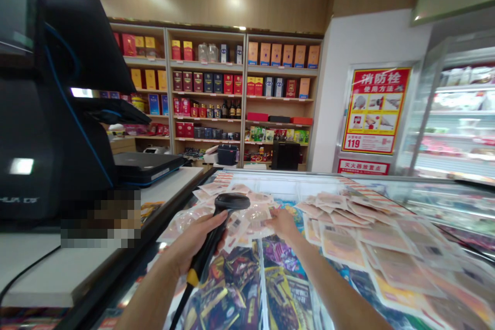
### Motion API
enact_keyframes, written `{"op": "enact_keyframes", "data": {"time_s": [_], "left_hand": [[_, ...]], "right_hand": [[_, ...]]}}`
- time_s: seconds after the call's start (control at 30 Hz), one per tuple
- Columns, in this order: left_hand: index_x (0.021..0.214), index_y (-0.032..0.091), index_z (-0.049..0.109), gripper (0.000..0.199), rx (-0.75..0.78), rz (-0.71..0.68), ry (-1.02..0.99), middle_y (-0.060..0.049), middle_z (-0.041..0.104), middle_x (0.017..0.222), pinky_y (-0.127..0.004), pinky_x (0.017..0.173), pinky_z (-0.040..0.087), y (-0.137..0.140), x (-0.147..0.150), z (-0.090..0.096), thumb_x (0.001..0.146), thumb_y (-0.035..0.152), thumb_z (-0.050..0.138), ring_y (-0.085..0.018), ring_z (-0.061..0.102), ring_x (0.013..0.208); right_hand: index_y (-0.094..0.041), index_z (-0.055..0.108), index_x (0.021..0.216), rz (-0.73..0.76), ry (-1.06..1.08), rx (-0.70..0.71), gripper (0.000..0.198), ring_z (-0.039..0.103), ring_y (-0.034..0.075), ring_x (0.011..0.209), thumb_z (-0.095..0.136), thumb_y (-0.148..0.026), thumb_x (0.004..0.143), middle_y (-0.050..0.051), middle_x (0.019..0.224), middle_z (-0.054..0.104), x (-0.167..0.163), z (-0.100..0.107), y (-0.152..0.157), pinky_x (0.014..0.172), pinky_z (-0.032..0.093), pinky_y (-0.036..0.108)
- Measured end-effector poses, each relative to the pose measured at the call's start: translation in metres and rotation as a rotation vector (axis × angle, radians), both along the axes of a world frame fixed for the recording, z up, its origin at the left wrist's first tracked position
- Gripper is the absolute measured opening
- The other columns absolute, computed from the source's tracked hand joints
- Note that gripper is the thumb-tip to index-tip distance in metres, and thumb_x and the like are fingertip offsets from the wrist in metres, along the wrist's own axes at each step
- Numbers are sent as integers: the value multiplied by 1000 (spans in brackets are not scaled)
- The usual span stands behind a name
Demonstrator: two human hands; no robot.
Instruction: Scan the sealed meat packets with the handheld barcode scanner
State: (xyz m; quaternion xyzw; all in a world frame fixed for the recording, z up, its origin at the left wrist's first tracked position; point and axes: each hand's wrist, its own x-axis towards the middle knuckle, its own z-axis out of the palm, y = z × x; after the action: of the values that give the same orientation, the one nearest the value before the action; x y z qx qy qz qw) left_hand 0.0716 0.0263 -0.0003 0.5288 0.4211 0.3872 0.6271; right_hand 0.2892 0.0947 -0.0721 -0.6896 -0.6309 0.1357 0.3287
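My left hand (204, 234) is closed around the handle of a black barcode scanner (232, 201) with a yellow collar at its cord end. The scanner's head is above a pile of flat, clear plastic packets (209, 211) on the glass top of a freezer (263, 273). At the right edge of this pile, my right hand (284, 223) pinches a clear packet (257, 216), its fingertips partly hidden. A second spread of flat packets with printed labels (386, 247) covers the right side of the glass. Wrapped frozen goods (232, 294) show through the glass.
On the left, a black checkout terminal (50, 113) and a flat black device (149, 165) stand on a white counter (34, 268). The scanner's cord (181, 307) runs down toward me. Shelves of boxed bottles (209, 82) line the back wall; a lit display fridge (464, 113) stands right.
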Motion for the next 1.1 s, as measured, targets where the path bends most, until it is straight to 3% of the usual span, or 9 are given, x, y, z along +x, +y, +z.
{"op": "enact_keyframes", "data": {"time_s": [0.1,0.23,0.43,0.63,1.1], "left_hand": [[70,17,43,32,-13,-8,13,2,50,55,-19,40,32,-2,0,1,65,47,50,-8,45,43],[70,16,44,31,-7,-42,-12,2,51,56,-19,40,32,-6,1,3,66,46,50,-7,45,43],[72,15,47,29,-28,-94,-80,1,51,55,-18,40,31,-12,8,3,68,44,49,-7,43,41],[71,16,44,28,-35,-211,-79,2,50,55,-18,40,31,-10,12,-5,69,44,48,-7,44,42],[64,15,46,28,-33,-234,-78,1,49,53,-19,39,32,-18,20,-1,68,42,48,-7,43,40]], "right_hand": [[-17,59,59,-1,222,-19,9,53,13,56,51,-19,56,-1,51,58,6,4,0,48,33,20],[-18,55,61,-5,645,-35,11,46,9,45,52,-27,57,-5,45,52,19,11,-3,43,30,19],[-19,51,67,-105,1016,163,21,41,7,40,54,-35,54,-7,44,48,38,17,-2,42,29,19],[-18,51,69,-114,1103,252,24,38,7,38,55,-35,52,-7,41,45,41,13,-3,40,28,20],[-18,50,69,-84,1138,276,23,49,10,45,56,-32,53,-4,49,54,33,16,-7,45,35,22]]}}
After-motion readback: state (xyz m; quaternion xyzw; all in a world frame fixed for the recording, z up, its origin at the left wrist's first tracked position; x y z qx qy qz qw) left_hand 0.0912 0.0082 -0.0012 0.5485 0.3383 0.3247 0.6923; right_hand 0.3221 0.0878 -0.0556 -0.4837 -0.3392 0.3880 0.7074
